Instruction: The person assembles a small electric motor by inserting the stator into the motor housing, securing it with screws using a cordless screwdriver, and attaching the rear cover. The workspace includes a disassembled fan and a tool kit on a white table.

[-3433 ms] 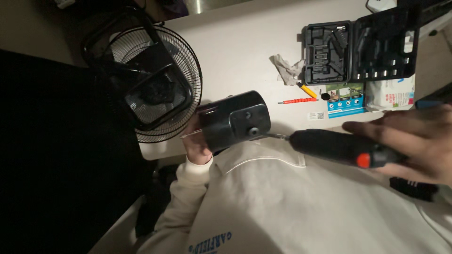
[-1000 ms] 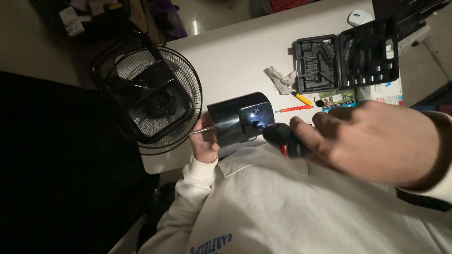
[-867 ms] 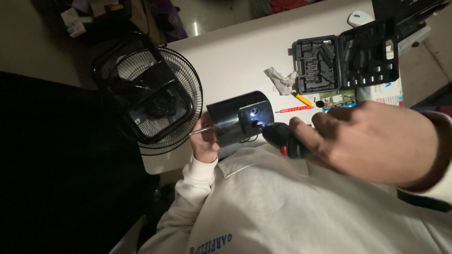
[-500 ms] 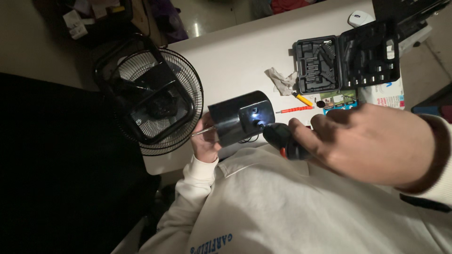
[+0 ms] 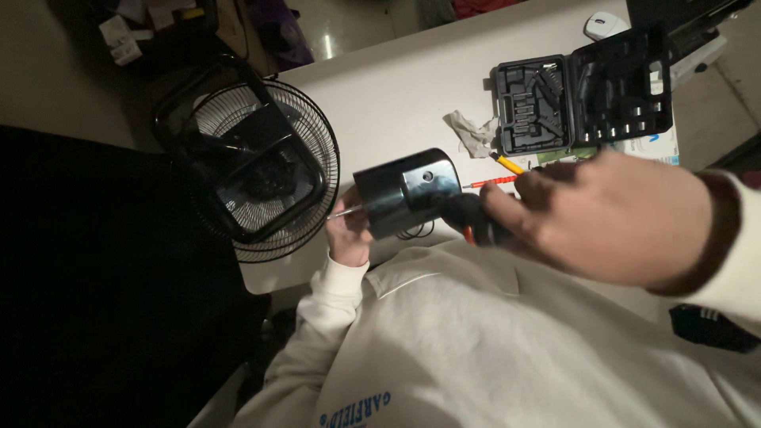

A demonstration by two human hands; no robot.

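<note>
Black glossy cylindrical motor housing [image 5: 404,192] sitting at frame centre, long axis running left-right, thin metal shaft poking out its left end. Left hand [image 5: 349,234] gripping it from left, fingers curled closed around it. Right hand [image 5: 610,214] wrapping shut around black-and-orange electric screwdriver [image 5: 476,224], tip meeting housing's right end face. Black wire fan guard [image 5: 254,170] lying left on white table [image 5: 396,87].

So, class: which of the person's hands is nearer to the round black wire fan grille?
Left. The left hand sits just beside the round black wire fan grille; the right hand is farther away, gripping a black electric screwdriver.
</note>
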